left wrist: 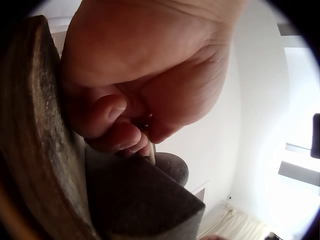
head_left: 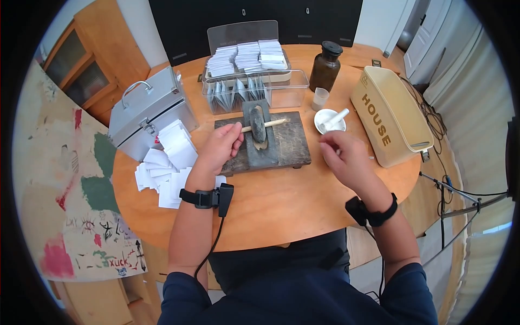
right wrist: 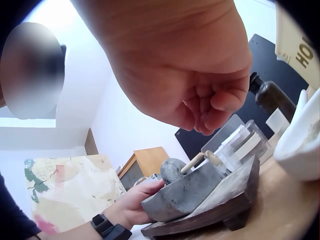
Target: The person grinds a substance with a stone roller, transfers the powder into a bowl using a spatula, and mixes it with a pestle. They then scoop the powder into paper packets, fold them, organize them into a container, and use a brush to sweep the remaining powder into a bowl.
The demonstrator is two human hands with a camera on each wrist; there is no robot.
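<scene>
My left hand [head_left: 219, 147] pinches the left end of a pale wooden rod [head_left: 279, 123]. This rod runs through a dark stone grinding wheel [head_left: 258, 123], which stands in a long, narrow stone trough [head_left: 262, 158]. In the left wrist view, the fingers of that hand lie right at the trough wall [left wrist: 150, 195], with part of the wheel [left wrist: 172, 169] behind it. My right hand [head_left: 349, 162] is raised just in front of a small white mortar [head_left: 319, 128] with a white pestle [head_left: 338, 117] leaning in it. In the right wrist view its fingers are curled, with nothing showing between them.
A dark wooden stand [head_left: 295, 141] carries the trough. Behind it are a clear box [head_left: 290, 97] of packets, a brown bottle [head_left: 325, 70] and a small cup [head_left: 320, 98]. A cream bin [head_left: 379, 127] stands right; a silver case [head_left: 151, 111] and loose white papers [head_left: 176, 146] lie left.
</scene>
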